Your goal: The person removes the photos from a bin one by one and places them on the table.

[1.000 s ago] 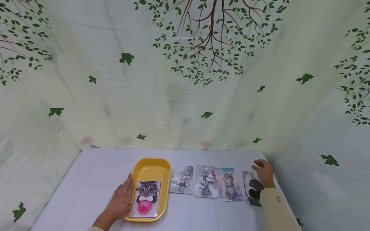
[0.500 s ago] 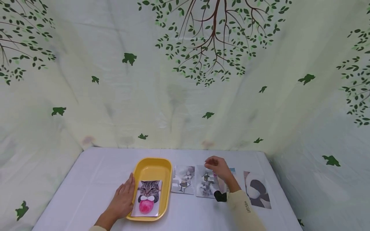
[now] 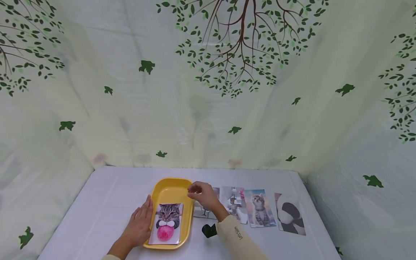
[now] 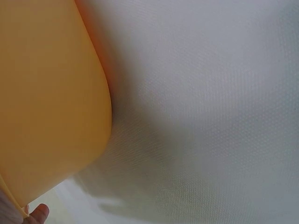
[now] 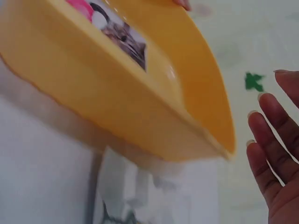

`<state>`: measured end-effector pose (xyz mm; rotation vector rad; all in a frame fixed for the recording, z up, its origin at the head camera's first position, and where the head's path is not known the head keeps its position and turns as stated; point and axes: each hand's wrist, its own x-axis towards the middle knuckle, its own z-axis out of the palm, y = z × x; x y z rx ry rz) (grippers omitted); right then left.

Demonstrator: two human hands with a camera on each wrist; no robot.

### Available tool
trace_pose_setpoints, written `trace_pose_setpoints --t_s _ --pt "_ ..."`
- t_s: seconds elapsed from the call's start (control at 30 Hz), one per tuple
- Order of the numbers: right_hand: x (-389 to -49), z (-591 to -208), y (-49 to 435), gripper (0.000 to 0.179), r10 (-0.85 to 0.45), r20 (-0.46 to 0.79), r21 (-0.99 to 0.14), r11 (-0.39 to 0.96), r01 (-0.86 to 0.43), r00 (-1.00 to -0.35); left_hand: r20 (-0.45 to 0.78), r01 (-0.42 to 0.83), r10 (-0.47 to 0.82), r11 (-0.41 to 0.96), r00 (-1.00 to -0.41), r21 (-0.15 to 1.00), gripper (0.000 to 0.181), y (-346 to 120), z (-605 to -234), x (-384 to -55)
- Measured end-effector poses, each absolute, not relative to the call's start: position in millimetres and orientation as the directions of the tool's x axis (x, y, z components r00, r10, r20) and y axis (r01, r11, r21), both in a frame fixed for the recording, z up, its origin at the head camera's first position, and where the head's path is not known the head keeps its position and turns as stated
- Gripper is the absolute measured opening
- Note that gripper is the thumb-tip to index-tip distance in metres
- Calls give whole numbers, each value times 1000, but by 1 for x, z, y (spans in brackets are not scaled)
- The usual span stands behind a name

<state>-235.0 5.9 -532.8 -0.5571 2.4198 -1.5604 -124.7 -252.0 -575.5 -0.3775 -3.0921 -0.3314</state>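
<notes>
A yellow tray (image 3: 172,189) holds a card with a tabby cat and a pink ball (image 3: 164,233) in its near part. Along the tray's left side rests my left hand (image 3: 139,222), its fingers straight. In the left wrist view the tray's outer wall (image 4: 51,102) fills the left side. My right hand (image 3: 204,195) hovers at the tray's right rim with nothing in it; the right wrist view shows its fingers (image 5: 268,161) loosely extended beside the tray. Beneath that hand, a greyish picture card (image 3: 204,213) is partly covered.
To the right lie another greyish card (image 3: 233,207), a kitten card (image 3: 259,210) and a card with a black and white figure (image 3: 290,216), in a row on the white-covered table (image 3: 110,195). A black device (image 3: 209,231) sits at my right wrist. Leaf-printed sheets (image 3: 195,137) enclose the table.
My right hand has swept left from over the rightmost card, past the kitten card, to the tray's right rim, uncovering both cards. My left hand has stayed on the tray.
</notes>
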Motion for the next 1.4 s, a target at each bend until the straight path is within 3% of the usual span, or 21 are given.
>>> trace_pose_setpoints --t_s 0.23,0.43,0.7,0.9,1.17,1.4 --pt "-229 -536 -34 14 -475 12 -895 387 -221 -880 28 249 249 940 -968 234 77 -252 -574 -126" --pt "-225 -541 -59 19 -486 -64 -900 406 -161 -871 12 232 237 940 -972 249 79 -252 -574 -126" --pt "-226 -558 -77 18 -403 -182 -903 429 -9 -897 50 257 253 940 -966 224 78 -252 -576 -124" --pt "-223 -563 -87 16 -336 -184 -911 411 33 -924 96 273 257 935 -962 228 78 -254 -577 -123" --pt "-218 -569 -94 17 -237 -223 -756 654 14 -946 85 269 256 937 -963 222 76 -254 -578 -125" --pt "-217 -573 -95 13 -272 -197 -692 719 -63 -942 114 285 266 934 -957 216 77 -254 -578 -125"
